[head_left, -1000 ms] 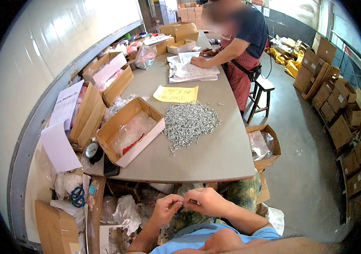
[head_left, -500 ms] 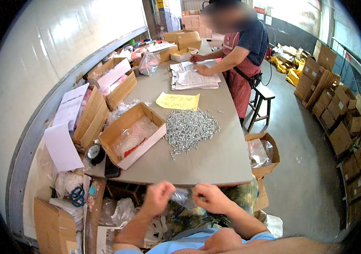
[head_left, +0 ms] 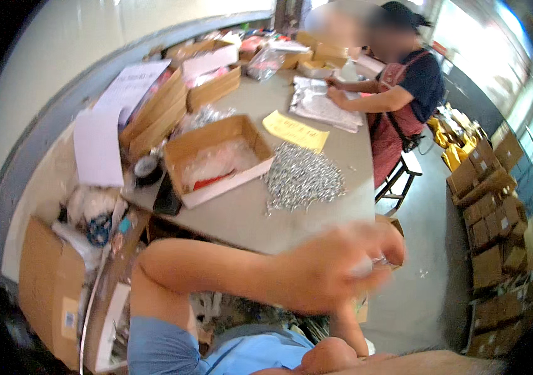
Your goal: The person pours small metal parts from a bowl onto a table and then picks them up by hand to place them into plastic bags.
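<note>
Head view: left hand [head_left: 351, 269] is seemingly curling round clear plastic [head_left: 361, 267], right hand hiding, grip untellable, the fastener heap [head_left: 306, 177] lying apparently unfinished at their eleven o'clock

A workshop, with metal parts [head_left: 306, 179] heaped on a worktable [head_left: 236, 219] and piled cartons [head_left: 488, 228].

The translucent plastic item [head_left: 360, 269] is small and whitish, with a silvery glint to its right. It is held among the fingers [head_left: 393, 244], in view beside the near right corner of the worktop [head_left: 229, 219]. Blur obscures its outline and exact pose.
</note>
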The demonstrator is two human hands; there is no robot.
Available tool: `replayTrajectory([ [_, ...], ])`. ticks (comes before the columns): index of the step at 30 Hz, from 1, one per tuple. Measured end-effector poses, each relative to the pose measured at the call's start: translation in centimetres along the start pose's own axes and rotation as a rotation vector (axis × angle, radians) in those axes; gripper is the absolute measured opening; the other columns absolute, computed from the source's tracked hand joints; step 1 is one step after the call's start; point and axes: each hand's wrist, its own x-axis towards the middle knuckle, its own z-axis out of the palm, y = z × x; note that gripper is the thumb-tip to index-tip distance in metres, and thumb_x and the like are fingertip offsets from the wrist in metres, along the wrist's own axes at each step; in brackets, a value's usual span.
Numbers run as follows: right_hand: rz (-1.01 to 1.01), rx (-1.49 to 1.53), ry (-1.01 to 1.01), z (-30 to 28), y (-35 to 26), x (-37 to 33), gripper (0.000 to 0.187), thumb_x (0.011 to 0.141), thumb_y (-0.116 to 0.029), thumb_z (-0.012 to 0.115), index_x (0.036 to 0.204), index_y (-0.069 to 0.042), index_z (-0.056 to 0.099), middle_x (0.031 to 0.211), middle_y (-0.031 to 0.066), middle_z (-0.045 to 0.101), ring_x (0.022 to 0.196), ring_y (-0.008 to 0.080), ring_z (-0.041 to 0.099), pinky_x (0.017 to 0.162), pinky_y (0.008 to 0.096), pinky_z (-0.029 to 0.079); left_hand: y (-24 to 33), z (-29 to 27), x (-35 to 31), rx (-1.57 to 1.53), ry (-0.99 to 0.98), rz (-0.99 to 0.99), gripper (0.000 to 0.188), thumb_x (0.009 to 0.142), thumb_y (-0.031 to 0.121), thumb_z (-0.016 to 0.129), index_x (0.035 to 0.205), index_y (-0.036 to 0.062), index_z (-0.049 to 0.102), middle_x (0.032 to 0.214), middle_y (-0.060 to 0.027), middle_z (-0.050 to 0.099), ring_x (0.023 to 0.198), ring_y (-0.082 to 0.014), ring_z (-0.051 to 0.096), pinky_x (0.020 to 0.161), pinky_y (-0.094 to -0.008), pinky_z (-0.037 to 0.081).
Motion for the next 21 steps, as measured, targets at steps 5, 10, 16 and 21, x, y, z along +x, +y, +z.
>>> replayTrajectory([
  [5, -0.139, 0.057, -0.066, -0.7, 0.4, -0.1, 0.01, 0.08, 0.0, 0.064, 0.079, 0.001, 0.054, 0.061, 0.0027, 0.052, 0.058, 0.007, 0.044, 0.053, 0.0235, 0.038, 0.5, 4.3, -0.9, -0.158, -0.143, -0.037, 0.023, 0.087, 0.019, 0.053, 0.102, 0.0023, 0.05, 0.089, -0.015, 0.057, 0.085, -0.0323, 0.058, 0.078, -0.0374, 0.043],
  [10, -0.075, 0.005, -0.112, -1.3, 1.2, 0.7, 0.009, 0.078, -0.004, 0.066, 0.082, -0.002, 0.058, 0.07, 0.009, 0.057, 0.062, 0.0145, 0.052, 0.057, 0.0279, 0.043, 0.6, 0.8, -2.1, -0.255, -0.315, -0.338, 0.034, 0.092, 0.033, 0.051, 0.097, -0.0001, 0.055, 0.09, -0.0189, 0.061, 0.09, -0.0319, 0.061, 0.076, -0.0389, 0.048],
  [16, 0.0, -0.049, -0.153, -2.5, -0.5, 1.4, 0.015, 0.077, -0.01, 0.068, 0.086, -0.001, 0.06, 0.073, 0.0145, 0.06, 0.065, 0.0211, 0.057, 0.062, 0.0307, 0.046, -2.1, -4.3, -3.4, -0.293, -0.335, -0.375, 0.033, 0.091, 0.031, 0.055, 0.105, 0.001, 0.056, 0.092, -0.0131, 0.061, 0.086, -0.0233, 0.059, 0.077, -0.0341, 0.047],
  [21, -0.075, -0.207, -0.165, -1.7, -1.8, 5.5, 0.021, 0.079, -0.009, 0.064, 0.099, -0.001, 0.062, 0.094, 0.0103, 0.058, 0.078, 0.0203, 0.056, 0.069, 0.0298, 0.045, -14.8, -15.9, -5.4, 0.83, 0.197, -0.59, 0.019, 0.084, 0.019, 0.059, 0.094, 0.0039, 0.064, 0.097, -0.0168, 0.065, 0.09, -0.0348, 0.063, 0.076, -0.0423, 0.049],
])
